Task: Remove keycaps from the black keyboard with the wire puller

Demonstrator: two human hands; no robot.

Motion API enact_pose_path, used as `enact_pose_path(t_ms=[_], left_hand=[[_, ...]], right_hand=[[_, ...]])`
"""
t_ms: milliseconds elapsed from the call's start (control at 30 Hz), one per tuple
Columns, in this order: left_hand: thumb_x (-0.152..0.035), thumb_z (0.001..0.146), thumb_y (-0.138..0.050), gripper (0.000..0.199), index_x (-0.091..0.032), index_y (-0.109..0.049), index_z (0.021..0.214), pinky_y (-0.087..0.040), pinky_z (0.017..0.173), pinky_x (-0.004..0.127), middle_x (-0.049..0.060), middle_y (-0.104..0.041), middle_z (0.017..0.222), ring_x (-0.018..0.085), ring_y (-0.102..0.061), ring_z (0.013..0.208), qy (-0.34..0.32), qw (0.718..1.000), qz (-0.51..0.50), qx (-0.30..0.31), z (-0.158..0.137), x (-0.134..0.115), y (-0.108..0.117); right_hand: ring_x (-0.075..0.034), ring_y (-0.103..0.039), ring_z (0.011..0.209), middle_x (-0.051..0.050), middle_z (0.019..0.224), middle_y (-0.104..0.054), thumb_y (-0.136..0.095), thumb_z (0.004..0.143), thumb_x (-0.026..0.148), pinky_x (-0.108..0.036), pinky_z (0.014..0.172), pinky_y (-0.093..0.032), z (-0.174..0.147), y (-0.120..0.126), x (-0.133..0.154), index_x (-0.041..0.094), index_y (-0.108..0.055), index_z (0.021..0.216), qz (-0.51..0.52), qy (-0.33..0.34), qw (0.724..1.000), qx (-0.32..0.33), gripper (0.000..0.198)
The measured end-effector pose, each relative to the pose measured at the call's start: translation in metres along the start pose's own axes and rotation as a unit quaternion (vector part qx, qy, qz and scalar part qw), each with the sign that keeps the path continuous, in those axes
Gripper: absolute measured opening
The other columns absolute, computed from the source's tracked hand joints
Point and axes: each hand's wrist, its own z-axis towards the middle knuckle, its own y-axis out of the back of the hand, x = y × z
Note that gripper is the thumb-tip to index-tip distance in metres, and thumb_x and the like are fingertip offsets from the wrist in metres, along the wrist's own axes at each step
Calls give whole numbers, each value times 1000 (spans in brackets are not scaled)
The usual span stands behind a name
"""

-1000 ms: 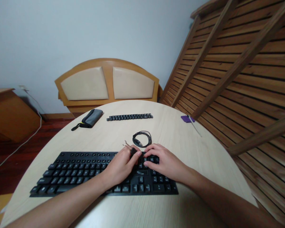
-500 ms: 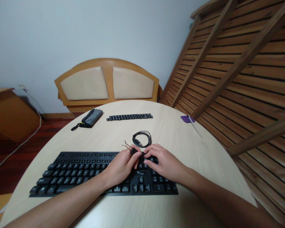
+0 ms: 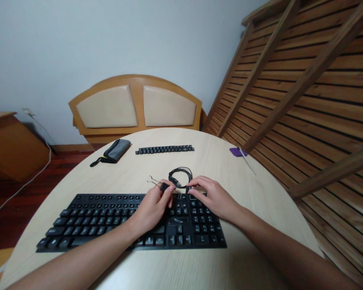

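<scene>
The black keyboard (image 3: 178, 220) lies flat before me, its two upper left rows showing bare switches where the keycaps are off. My left hand (image 3: 153, 203) is closed over the upper middle of the keyboard. It grips a keycap puller (image 3: 164, 187) by its black handle, with the thin wire loops pointing away to the left. Just right of it, my right hand (image 3: 210, 196) pinches a small black keycap (image 3: 188, 189) between thumb and fingertips above the keyboard's top edge. The right hand's lower side covers part of the number pad.
Loosened keycaps (image 3: 165, 150) stand in two rows farther back on the round table (image 3: 230, 257). A coiled black cable (image 3: 180, 168) lies behind my hands. A grey zip pouch (image 3: 118, 151) is at the far left, and a purple cloth (image 3: 237, 152) with a thin stick at the far right.
My hands have come apart. The left has moved slightly left and up with the keycap puller, and the right now has a keycap between its fingertips, raised off the keys.
</scene>
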Motion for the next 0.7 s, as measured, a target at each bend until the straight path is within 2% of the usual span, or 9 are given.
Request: enact_pose_path(t_ms=[167, 333, 700], left_hand=[[-41, 98, -39, 26, -19, -52, 95, -40, 64, 27, -4, -52, 62, 16, -52, 60, 2, 1000, 14, 5, 1, 2, -1], [-41, 98, -39, 27, -19, -53, 98, -40, 63, 28, -3, -53, 63, 17, -53, 61, 8, 1000, 16, 12, 0, 3, -1], [-41, 98, -38, 27, -18, -53, 101, -40, 63, 28, -3, -54, 64, 18, -54, 63, 21, 999, 25, 23, 1, 1, 0]], right_hand=[[-19, -63, 92, -5, 99, -69, -56, 92, 29, -33, 85, -47, 14, 14, -38, 20, -67, 102, -104, -38, 992, -63, 18], [-20, -64, 94, -7, 101, -71, -56, 91, 28, -30, 85, -46, 38, 25, -77, 18, -69, 103, -220, -105, 968, -61, 21], [-24, -61, 104, -10, 112, -70, -54, 92, 27, -31, 86, -43, 96, 28, -121, 20, -70, 109, -290, -189, 935, -81, 25]])
